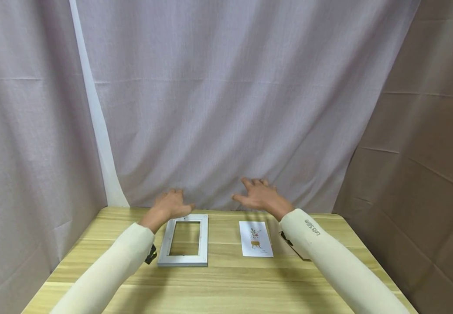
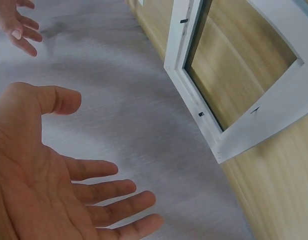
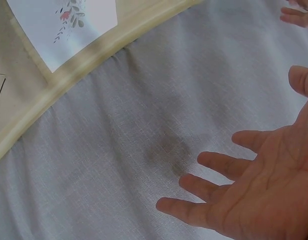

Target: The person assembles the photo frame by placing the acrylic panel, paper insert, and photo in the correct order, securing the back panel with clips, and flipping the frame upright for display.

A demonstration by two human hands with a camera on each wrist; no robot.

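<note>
Head view shows both hands raised over the far edge of a wooden table [image 1: 226, 279], in front of a grey curtain [image 1: 226, 109]. Left hand [image 1: 170, 205] hovers just past the far end of a white picture frame [image 1: 184, 240], fingers spread and relaxed, holding nothing. Right hand [image 1: 260, 195] hangs beyond a small card with a plant print [image 1: 255, 239], fingers likewise spread and empty. Frame and card lie flat side by side, apart, frame on the left. A brown board [image 1: 294, 247] lies partly hidden under the right sleeve.
</note>
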